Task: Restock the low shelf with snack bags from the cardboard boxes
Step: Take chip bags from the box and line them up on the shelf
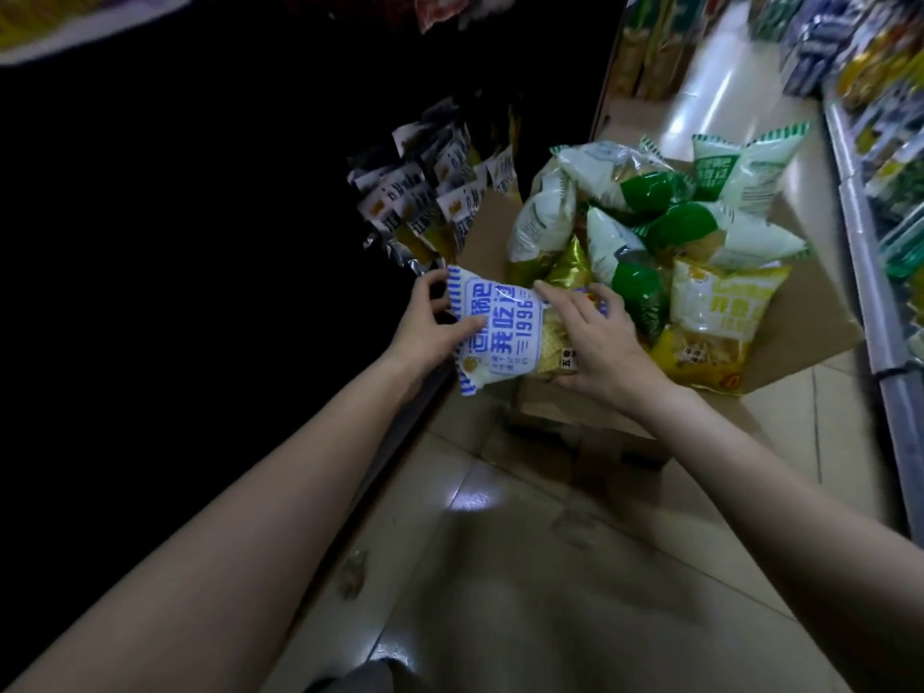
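A white snack bag with blue print is held between both hands at the edge of the dark low shelf. My left hand grips its left end, thumb on the front. My right hand holds its right end, fingers spread over the top and thumb under the bag. Just behind stands an open cardboard box heaped with green-and-white bags and a yellow bag. Black-and-white snack bags stand in a row on the shelf.
The box sits on a tiled aisle floor. A second shelf unit with packaged goods runs along the right side. More goods hang above the dark shelf at the top left. The shelf interior is too dark to make out.
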A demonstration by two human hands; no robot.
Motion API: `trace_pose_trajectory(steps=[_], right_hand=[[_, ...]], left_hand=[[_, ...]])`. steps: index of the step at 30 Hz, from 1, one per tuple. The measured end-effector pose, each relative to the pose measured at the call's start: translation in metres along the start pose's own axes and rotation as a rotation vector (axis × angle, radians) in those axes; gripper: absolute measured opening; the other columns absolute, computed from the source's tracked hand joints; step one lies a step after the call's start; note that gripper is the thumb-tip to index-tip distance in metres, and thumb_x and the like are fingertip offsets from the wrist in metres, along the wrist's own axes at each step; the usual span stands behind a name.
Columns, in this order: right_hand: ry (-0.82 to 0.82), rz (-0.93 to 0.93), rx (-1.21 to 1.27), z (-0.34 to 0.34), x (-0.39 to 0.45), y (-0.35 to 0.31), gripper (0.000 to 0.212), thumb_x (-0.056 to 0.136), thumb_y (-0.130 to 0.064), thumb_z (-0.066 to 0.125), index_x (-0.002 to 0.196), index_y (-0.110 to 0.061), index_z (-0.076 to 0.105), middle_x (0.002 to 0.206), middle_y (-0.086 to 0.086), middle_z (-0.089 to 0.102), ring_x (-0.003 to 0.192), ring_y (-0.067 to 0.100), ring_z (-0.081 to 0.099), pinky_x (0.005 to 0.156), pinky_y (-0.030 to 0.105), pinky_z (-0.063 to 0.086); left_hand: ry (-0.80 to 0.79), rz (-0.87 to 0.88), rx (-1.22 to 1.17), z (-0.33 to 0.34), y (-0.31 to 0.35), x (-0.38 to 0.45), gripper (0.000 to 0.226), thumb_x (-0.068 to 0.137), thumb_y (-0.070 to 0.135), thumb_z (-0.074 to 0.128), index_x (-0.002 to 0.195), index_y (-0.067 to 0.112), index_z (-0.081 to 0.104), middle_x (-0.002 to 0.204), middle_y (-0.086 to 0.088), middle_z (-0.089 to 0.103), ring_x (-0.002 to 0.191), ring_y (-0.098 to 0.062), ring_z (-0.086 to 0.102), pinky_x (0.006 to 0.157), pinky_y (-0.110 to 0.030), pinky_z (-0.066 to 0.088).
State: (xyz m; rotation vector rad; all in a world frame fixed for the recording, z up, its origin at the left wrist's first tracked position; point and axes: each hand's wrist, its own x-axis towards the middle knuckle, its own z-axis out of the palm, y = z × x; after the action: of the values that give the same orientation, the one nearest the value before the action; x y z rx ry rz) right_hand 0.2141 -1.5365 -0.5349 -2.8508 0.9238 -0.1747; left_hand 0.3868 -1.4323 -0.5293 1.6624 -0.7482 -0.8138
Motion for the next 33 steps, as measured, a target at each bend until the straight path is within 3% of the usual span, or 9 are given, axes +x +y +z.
trace_pose_trajectory(steps=[3,7,10,13,16,22,25,28,33], right_hand=[[0.056,-0.169,0.047,-0.013,0.015,-0.016,0.104,0.072,-0.031,0.077,0.148,-0.028,0.006,0.149,0.003,0.028,0.137,0.036,0.012,0.114,0.05,0.013],[0.029,-0.325,0.046,-0.021,0.04,-0.049,0.111,0.066,-0.029,0.081,0.144,-0.03,0.002,0.148,0.003,0.028,0.136,0.032,0.018,0.111,0.047,0.023],[-0.026,-0.366,0.063,-0.01,0.056,-0.078,0.114,0.066,-0.038,0.081,0.148,-0.027,0.002,0.148,0.006,0.021,0.136,0.027,0.019,0.112,0.042,0.023],[-0.144,-0.361,0.077,0.014,0.073,-0.108,0.121,0.064,-0.055,0.077,0.149,-0.023,-0.003,0.154,0.002,0.013,0.138,0.024,0.016,0.111,0.034,0.016],[-0.238,-0.352,0.133,0.055,0.086,-0.138,0.128,0.053,-0.071,0.073,0.149,-0.025,0.002,0.15,-0.001,0.026,0.129,0.028,0.028,0.108,0.04,0.024],[-0.081,0.115,0.555,0.123,0.1,-0.156,0.109,0.057,-0.058,0.079,0.142,-0.02,0.022,0.14,0.001,0.038,0.13,0.031,0.032,0.101,0.043,0.023],[-0.136,0.051,0.648,0.124,0.099,-0.158,0.104,0.059,-0.052,0.081,0.141,-0.021,0.026,0.138,-0.002,0.039,0.129,0.024,0.033,0.101,0.033,0.018],[-0.201,-0.024,0.642,0.104,0.095,-0.132,0.086,0.069,-0.04,0.08,0.139,-0.018,0.034,0.134,0.003,0.046,0.126,0.023,0.042,0.107,0.037,0.031],[0.356,0.16,0.121,0.036,0.094,-0.056,0.043,0.086,-0.02,0.061,0.126,-0.009,0.051,0.131,0.016,0.043,0.124,0.032,0.033,0.101,0.036,0.028]], left_hand=[[0.081,-0.059,-0.145,-0.026,0.004,-0.01,0.074,0.086,0.018,0.067,0.142,0.028,0.02,0.124,0.0,0.053,0.098,-0.017,0.059,0.061,-0.025,0.05],[-0.038,-0.226,-0.251,-0.068,0.002,-0.026,0.08,0.079,0.031,0.072,0.142,0.032,0.023,0.11,0.003,0.064,0.093,-0.02,0.064,0.072,-0.036,0.052],[0.018,-0.204,-0.157,-0.102,-0.004,-0.031,0.077,0.075,0.028,0.076,0.139,0.028,0.032,0.111,0.001,0.064,0.095,-0.021,0.065,0.074,-0.04,0.055],[0.053,-0.196,-0.061,-0.143,-0.014,-0.032,0.074,0.072,0.026,0.079,0.135,0.022,0.04,0.111,-0.004,0.066,0.096,-0.023,0.067,0.085,-0.047,0.055],[-0.049,-0.251,0.016,-0.179,-0.032,-0.029,0.074,0.066,0.028,0.079,0.132,0.021,0.046,0.112,-0.008,0.068,0.099,-0.025,0.067,0.09,-0.047,0.052],[0.086,-0.282,-0.158,-0.181,-0.057,-0.014,0.055,0.078,0.03,0.073,0.125,0.031,0.046,0.113,0.01,0.061,0.103,-0.013,0.057,0.081,-0.035,0.048],[0.147,-0.225,-0.154,-0.151,-0.078,-0.008,0.056,0.074,0.021,0.077,0.124,0.02,0.053,0.117,0.005,0.064,0.104,-0.012,0.061,0.079,-0.027,0.053],[0.252,-0.126,-0.131,-0.134,-0.084,0.005,0.051,0.074,0.014,0.077,0.121,0.015,0.055,0.113,0.0,0.065,0.091,-0.01,0.063,0.074,-0.022,0.053],[0.242,-0.06,-0.046,-0.107,-0.07,0.017,0.049,0.077,0.015,0.075,0.121,0.019,0.052,0.109,0.004,0.061,0.091,-0.008,0.058,0.071,-0.018,0.047]])
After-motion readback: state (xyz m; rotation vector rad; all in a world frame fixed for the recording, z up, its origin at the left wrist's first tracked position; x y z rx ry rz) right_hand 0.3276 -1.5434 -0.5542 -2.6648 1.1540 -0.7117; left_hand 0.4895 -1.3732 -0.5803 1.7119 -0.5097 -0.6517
